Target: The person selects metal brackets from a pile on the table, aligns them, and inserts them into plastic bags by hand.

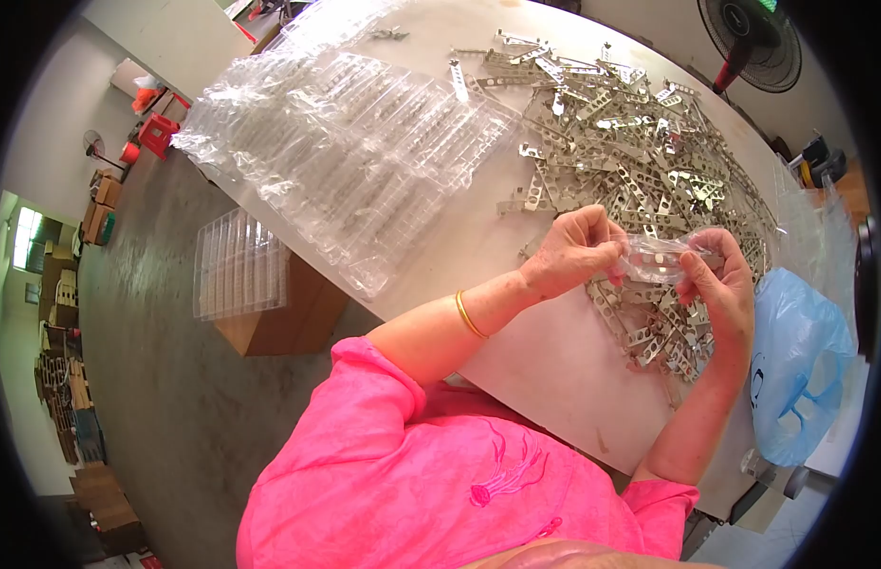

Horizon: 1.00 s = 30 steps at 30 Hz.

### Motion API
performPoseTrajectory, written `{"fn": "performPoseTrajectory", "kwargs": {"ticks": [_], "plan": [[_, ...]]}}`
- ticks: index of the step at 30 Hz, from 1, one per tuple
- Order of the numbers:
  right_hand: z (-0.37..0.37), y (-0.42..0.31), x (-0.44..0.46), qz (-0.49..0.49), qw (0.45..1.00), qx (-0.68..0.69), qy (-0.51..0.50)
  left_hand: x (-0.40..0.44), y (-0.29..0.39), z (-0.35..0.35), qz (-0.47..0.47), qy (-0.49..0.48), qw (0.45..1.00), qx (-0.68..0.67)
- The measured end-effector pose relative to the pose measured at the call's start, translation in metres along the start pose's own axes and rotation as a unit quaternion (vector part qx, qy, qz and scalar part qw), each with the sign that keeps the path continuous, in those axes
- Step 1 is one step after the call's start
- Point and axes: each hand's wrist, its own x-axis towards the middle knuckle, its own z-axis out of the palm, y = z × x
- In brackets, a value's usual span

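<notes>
Both hands are closed on a small clear plastic bag point(654, 261), stretched between them above the table. My left hand point(578, 251) pinches its left end between thumb and fingers. At the other end, my right hand point(720, 280) grips the plastic with the thumb on top. Whether a metal part lies inside the bag is hard to tell. Below and beyond the hands spreads a large loose heap of flat metal brackets point(640, 190) with holes punched along them.
Clear plastic trays point(365, 152), stacked and partly wrapped in film, cover the table's left side. A blue plastic bag point(801, 365) sits at the right edge. Another clear tray point(239, 266) rests on a cardboard box point(284, 318) on the floor. A fan point(749, 43) stands behind the table.
</notes>
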Motion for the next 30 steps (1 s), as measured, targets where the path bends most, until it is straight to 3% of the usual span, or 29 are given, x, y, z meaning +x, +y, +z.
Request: {"fn": "performPoseTrajectory", "kwargs": {"ticks": [11,15,21,23,25,28,30], "plan": [[0.009,-0.018,-0.016,-0.051,0.998,0.026,0.033,-0.002,-0.002,0.002,-0.001,-0.04,0.999,0.017],[0.009,-0.026,-0.027,-0.071,0.997,-0.019,0.035,-0.002,0.001,0.002,-0.016,-0.03,0.999,0.021],[0.005,-0.034,-0.041,-0.184,0.969,-0.147,0.076,-0.005,0.02,0.016,0.02,-0.02,0.996,0.09],[0.003,-0.038,-0.044,-0.193,0.966,-0.156,0.078,-0.006,0.031,0.026,0.076,-0.009,0.965,0.251],[0.004,-0.042,-0.047,-0.212,0.957,-0.183,0.072,-0.011,0.038,0.035,0.047,-0.016,0.956,0.29],[0.003,-0.041,-0.05,-0.226,0.957,-0.175,0.052,-0.017,0.038,0.051,0.232,-0.039,0.841,0.488],[0.005,-0.045,-0.053,-0.228,0.959,-0.164,0.025,-0.02,0.042,0.056,0.262,-0.062,0.811,0.52]]}}
